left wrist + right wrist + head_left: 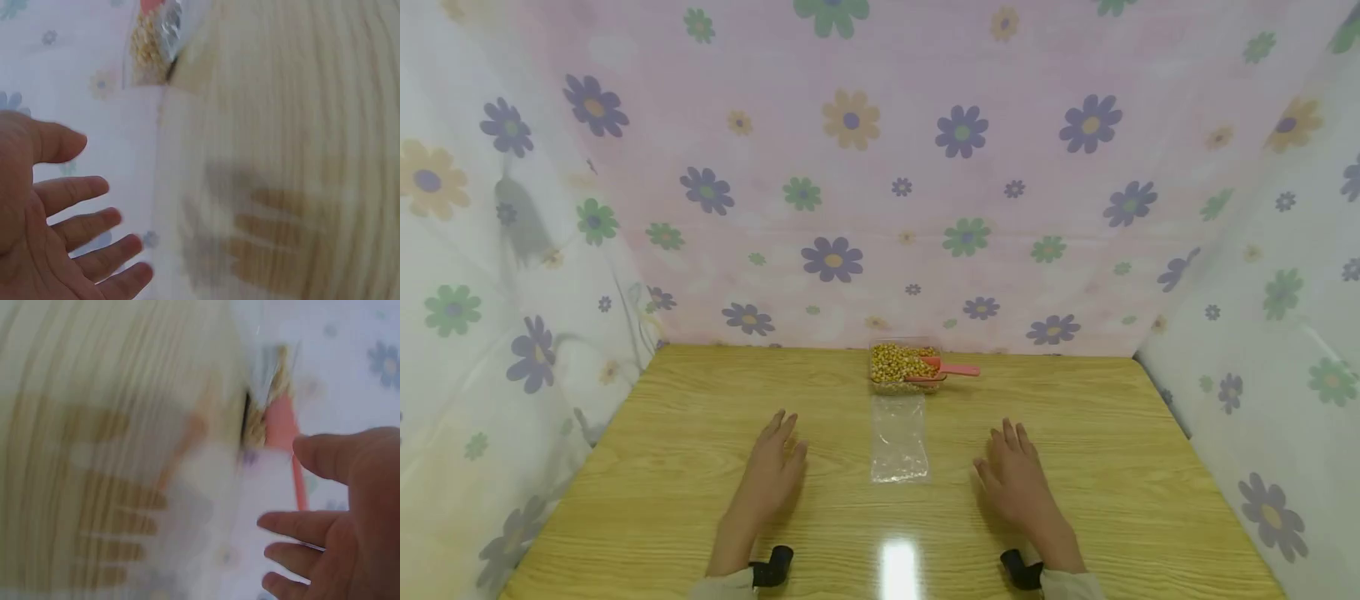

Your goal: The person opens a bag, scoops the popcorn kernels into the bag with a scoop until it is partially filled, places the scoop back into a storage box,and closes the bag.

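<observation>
1. And here we are: the clear bag [898,440] lies flat mid-desk [662,467], the centre of our clock, with the clear box [887,388] just beyond it at 12.
2. Watch that box! Yellow kernels [891,364] are heaped in it, so a bump could well send some skittering over the wood.
3. Danger at 1 o'clock: the red scoop [961,370] has its blade among the kernels and its handle jutting past the box's 3 o'clock side. A careless brush there might lever it up and flick kernels out.
4. The bag looks thin and slippery; its walls could cling together, or fingers could skid along it instead of lifting an edge. Its far end sits so near the box that I can't tell if they touch; a sharp pull might jog both.
5. Now the hands! The left hand [767,473] is out at 8 o'clock, pointing towards 1, thumb inward, fingers spread and holding nothing.
6. Over at 4, the right hand [1017,479] mirrors it, pointing towards 11, thumb inward, fingers loosely extended and free of any load.
7. Both seem poised just above the desk, well apart from the bag.
</observation>
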Available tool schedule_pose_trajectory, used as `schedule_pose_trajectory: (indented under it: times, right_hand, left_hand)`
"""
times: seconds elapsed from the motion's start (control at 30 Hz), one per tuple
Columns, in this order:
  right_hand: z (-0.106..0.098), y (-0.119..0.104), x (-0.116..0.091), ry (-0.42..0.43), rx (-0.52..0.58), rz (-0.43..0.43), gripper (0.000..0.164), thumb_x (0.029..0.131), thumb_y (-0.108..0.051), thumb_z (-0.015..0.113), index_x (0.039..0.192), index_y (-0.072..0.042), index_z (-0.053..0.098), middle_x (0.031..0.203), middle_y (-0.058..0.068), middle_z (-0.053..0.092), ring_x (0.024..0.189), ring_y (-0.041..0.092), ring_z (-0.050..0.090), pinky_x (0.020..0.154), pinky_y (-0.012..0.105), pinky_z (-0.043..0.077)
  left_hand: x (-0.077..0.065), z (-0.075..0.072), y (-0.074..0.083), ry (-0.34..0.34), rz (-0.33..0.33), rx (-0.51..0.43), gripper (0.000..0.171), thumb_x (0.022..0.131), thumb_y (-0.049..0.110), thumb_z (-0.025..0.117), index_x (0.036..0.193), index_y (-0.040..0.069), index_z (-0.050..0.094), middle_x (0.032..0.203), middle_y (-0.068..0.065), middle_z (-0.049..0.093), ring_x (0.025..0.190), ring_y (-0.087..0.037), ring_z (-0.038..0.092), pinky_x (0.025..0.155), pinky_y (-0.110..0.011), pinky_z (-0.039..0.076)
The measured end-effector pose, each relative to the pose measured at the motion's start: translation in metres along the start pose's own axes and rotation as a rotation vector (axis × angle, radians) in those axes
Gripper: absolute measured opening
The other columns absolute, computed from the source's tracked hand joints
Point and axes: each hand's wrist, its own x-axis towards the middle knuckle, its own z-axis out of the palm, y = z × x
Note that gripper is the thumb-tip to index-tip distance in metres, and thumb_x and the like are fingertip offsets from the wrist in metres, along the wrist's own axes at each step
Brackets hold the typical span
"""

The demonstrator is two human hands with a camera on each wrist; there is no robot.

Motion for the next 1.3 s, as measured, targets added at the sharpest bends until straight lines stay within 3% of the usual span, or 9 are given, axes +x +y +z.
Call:
schedule_pose_trajectory:
  times: [0.17,0.3,0.43,0.63,0.87,1.13,1.3]
  right_hand:
    - [0.013,-0.016,0.008,-0.010,0.161,-0.077,0.044,0.102,-0.015,0.062,0.136,0.012,0.057,0.146,0.034,0.049,0.139,0.052,0.040,0.112,0.065,0.035]
    - [0.025,-0.024,0.023,0.002,0.343,-0.037,0.031,0.100,-0.008,0.063,0.127,0.008,0.065,0.127,0.022,0.066,0.115,0.037,0.062,0.098,0.052,0.052]
    - [0.032,-0.023,0.048,0.049,0.457,0.035,0.025,0.099,-0.006,0.064,0.119,0.006,0.070,0.111,0.016,0.073,0.096,0.027,0.069,0.086,0.043,0.058]
    - [0.038,-0.018,0.084,0.029,0.470,0.126,0.027,0.100,-0.011,0.062,0.119,0.007,0.070,0.106,0.015,0.073,0.098,0.028,0.069,0.086,0.044,0.057]
    - [0.041,-0.023,0.112,0.022,0.495,0.183,0.026,0.098,-0.011,0.064,0.113,0.009,0.072,0.099,0.018,0.074,0.082,0.022,0.071,0.074,0.035,0.059]
    - [0.046,-0.025,0.131,-0.014,0.463,0.162,0.023,0.098,-0.013,0.063,0.091,0.005,0.076,0.076,0.010,0.071,0.064,0.013,0.060,0.060,0.026,0.049]
    - [0.046,-0.023,0.136,-0.020,0.518,0.120,0.025,0.097,-0.012,0.063,0.082,0.003,0.076,0.069,0.005,0.068,0.059,0.011,0.061,0.055,0.024,0.050]
  left_hand:
    - [0.013,0.011,0.014,0.019,-0.061,-0.244,0.037,0.104,0.010,0.056,0.135,-0.010,0.058,0.130,-0.029,0.062,0.112,-0.040,0.064,0.092,-0.048,0.056]
    - [0.027,0.025,0.019,0.002,-0.102,-0.366,0.030,0.101,0.008,0.061,0.126,-0.008,0.066,0.113,-0.022,0.070,0.093,-0.027,0.070,0.074,-0.030,0.059]
    - [0.043,0.036,0.025,-0.032,-0.147,-0.421,0.028,0.099,0.005,0.062,0.121,-0.010,0.068,0.103,-0.022,0.071,0.085,-0.026,0.071,0.069,-0.028,0.058]
    - [0.066,0.047,0.035,-0.073,-0.209,-0.419,0.028,0.096,0.003,0.059,0.118,-0.013,0.068,0.096,-0.022,0.072,0.078,-0.026,0.070,0.066,-0.030,0.057]
    - [0.090,0.058,0.043,-0.100,-0.253,-0.343,0.035,0.096,0.004,0.054,0.124,-0.013,0.064,0.102,-0.021,0.070,0.083,-0.023,0.067,0.069,-0.031,0.054]
    - [0.108,0.069,0.052,-0.055,-0.312,-0.329,0.037,0.095,0.004,0.054,0.125,-0.015,0.062,0.120,-0.029,0.067,0.111,-0.040,0.064,0.089,-0.046,0.056]
    - [0.116,0.077,0.051,-0.046,-0.305,-0.336,0.036,0.096,0.006,0.057,0.125,-0.015,0.063,0.122,-0.030,0.066,0.115,-0.042,0.063,0.093,-0.049,0.055]
